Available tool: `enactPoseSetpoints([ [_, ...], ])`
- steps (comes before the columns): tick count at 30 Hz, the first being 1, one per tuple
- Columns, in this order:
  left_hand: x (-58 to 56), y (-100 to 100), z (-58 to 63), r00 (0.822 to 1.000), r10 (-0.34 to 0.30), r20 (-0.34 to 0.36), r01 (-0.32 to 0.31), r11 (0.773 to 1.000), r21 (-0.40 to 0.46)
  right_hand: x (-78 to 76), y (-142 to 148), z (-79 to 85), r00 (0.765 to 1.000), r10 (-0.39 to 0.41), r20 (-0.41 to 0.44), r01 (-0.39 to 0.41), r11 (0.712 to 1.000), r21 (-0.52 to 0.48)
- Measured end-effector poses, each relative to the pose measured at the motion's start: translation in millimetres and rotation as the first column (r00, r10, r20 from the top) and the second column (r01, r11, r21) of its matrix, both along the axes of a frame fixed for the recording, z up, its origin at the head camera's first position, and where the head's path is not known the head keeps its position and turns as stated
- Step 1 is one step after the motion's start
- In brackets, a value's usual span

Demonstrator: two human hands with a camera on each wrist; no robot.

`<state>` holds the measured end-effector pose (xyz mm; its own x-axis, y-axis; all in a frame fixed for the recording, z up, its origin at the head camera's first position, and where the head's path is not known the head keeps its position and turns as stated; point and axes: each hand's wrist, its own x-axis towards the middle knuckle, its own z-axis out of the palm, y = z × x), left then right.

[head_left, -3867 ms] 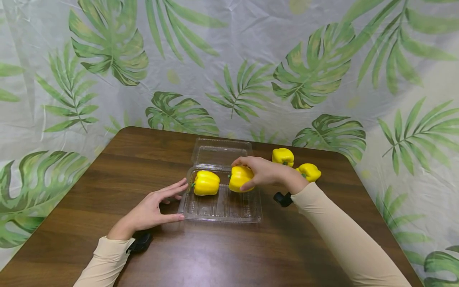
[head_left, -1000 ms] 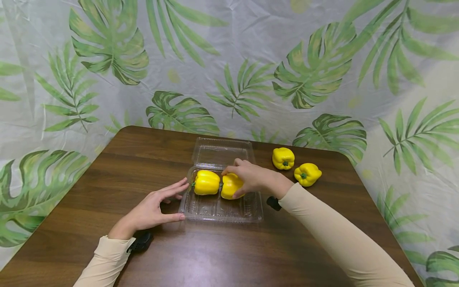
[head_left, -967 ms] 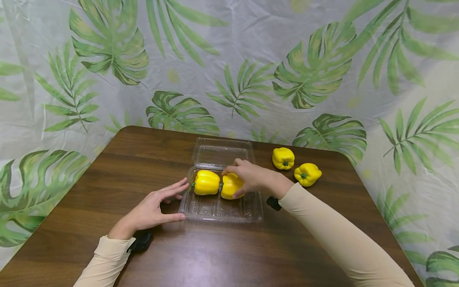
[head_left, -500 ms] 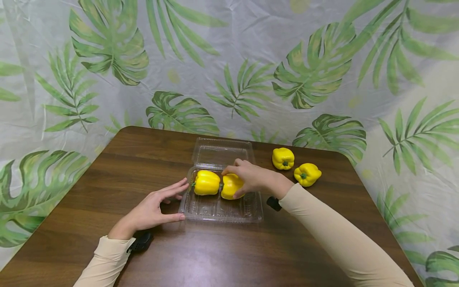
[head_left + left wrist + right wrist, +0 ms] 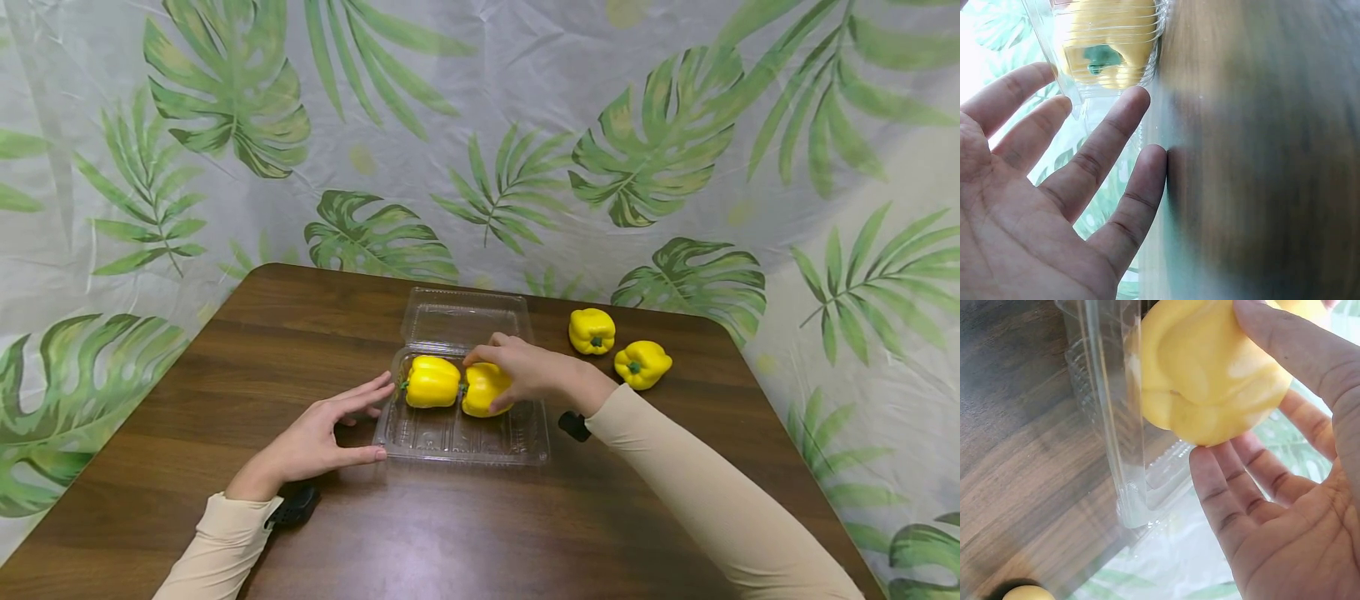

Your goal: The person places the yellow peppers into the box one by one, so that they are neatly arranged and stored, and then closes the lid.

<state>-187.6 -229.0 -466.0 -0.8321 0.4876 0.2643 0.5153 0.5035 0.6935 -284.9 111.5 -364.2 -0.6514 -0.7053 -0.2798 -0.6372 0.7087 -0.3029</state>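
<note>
A clear plastic clamshell container (image 5: 465, 457) lies on the table with its lid (image 5: 467, 317) folded back. On its left side inside sits a yellow bell pepper (image 5: 432, 383), green stem toward the left. My right hand (image 5: 536, 367) holds a second yellow bell pepper (image 5: 483, 392) beside the first, thumb on the near side and fingers on the far side. The right wrist view shows the rounded bottom of this held pepper (image 5: 1210, 369) low in the container. My left hand (image 5: 326, 429) rests with fingers spread at the container's left wall, thumb at the front corner.
Two more yellow bell peppers, a far one (image 5: 592, 332) and a nearer one (image 5: 643, 365), lie on the wooden table (image 5: 480, 533) right of the container. A leaf-patterned curtain (image 5: 510, 125) hangs behind the table's back edge.
Since the oldest frame, my right hand has moved left and slightly nearer with its pepper, bringing it close beside the first. Over the last second both hands stay put.
</note>
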Motion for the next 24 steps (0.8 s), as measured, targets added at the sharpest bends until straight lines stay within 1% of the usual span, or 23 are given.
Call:
enactPoseSetpoints([
  [7,-0.8,0,0.3,1.0,-0.006,0.001,0.006,1.0,0.001,-0.2,-1,0.4,1.0,-0.003,-0.001,0.003,1.0,0.006],
  [14,-1.2,0,-1.0,1.0,-0.006,0.007,0.006,1.0,0.001,-2.4,3,-0.8,1.0,0.012,0.003,-0.012,1.0,0.0],
  [19,-1.2,0,-0.9,1.0,-0.007,0.005,0.007,1.0,0.001,-3.0,8,3.9,1.0,0.007,0.025,-0.007,1.0,-0.026],
  [24,-0.8,0,-0.3,1.0,-0.003,-0.001,0.003,1.0,-0.001,-5.5,17,9.3,0.999,-0.018,0.031,0.02,0.998,-0.062],
])
